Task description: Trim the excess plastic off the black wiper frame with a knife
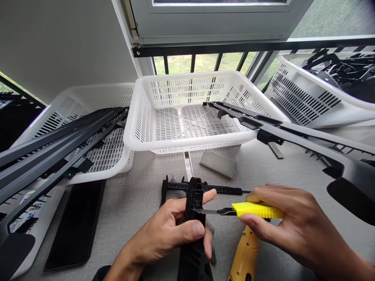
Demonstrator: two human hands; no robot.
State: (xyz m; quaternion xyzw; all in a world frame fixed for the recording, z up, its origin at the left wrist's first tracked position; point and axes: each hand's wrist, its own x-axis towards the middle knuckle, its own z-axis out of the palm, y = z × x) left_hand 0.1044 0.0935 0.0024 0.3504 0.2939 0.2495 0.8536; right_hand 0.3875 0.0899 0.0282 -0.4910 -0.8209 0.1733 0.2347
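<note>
Working mid-cut, I'd judge, finish unclear: left hand (158, 236) grips black part (191, 255), right hand (295, 224) yellow knife (258, 210).

I see a long black plastic part (191, 253) tilted upright, its hollow end uppermost; my yellow-handled knife (249, 210) lies crosswise, thin blade pointing left, tip at that end.

Left hand (168, 234): bare, gripping, at blade end of the ribbed yellow plastic-handled knife (258, 210); thumb on near side of blade, index finger extended on far side. Right hand (295, 218): bare, wrapped round the handle, thumb along its near side.
</note>
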